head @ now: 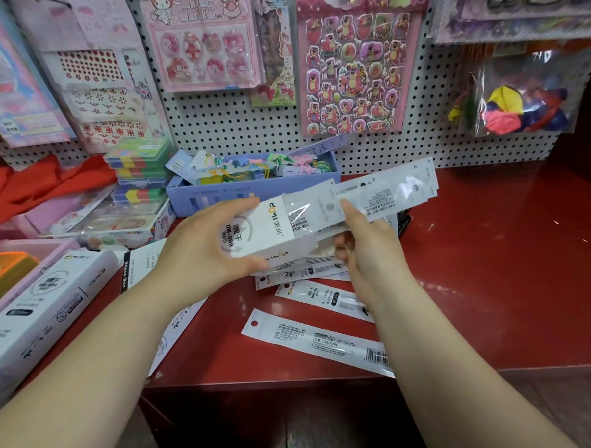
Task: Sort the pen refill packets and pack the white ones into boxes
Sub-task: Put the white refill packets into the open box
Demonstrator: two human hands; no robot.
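Note:
My left hand (203,249) grips a white refill box (256,229) above the red shelf, its open end facing right. A bundle of white refill packets (385,193) sticks partway out of that open end, and my right hand (363,240) pinches the bundle near the box mouth. Under my hands, several loose white packets (314,339) lie on the shelf. Another white box (48,305) lies closed at the left.
The red shelf (495,264) ends at a front edge near my forearms. A blue tray of clips (251,185) stands behind the box. Stacked stationery sets (116,226) and an orange case (5,270) crowd the left. The pegboard (234,121) carries sticker sheets.

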